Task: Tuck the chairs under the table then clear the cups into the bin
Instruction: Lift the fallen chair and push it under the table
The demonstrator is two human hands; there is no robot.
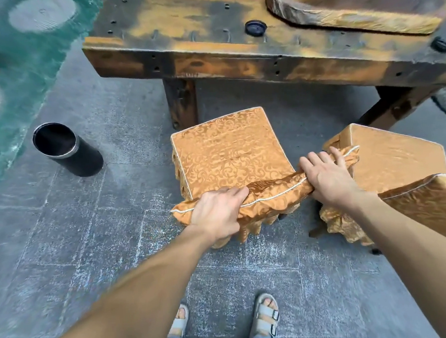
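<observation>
A chair (229,153) covered in orange patterned fabric stands in front of the dark wooden table (237,62), its seat facing the table. My left hand (219,213) and my right hand (328,176) both grip the top of its backrest. A second orange-covered chair (394,157) stands just to the right, angled, its backrest by my right forearm. Two small dark cups sit on the table: one (255,27) near the middle of its front edge, another (442,44) at the right. A black cylindrical bin (66,148) stands on the floor to the left.
The floor is grey stone tile, with a green patterned area at the far left. A thick wooden slab (350,9) lies on the table's right part. A table leg (182,101) stands just beyond the chair's left corner. My sandalled feet are at the bottom.
</observation>
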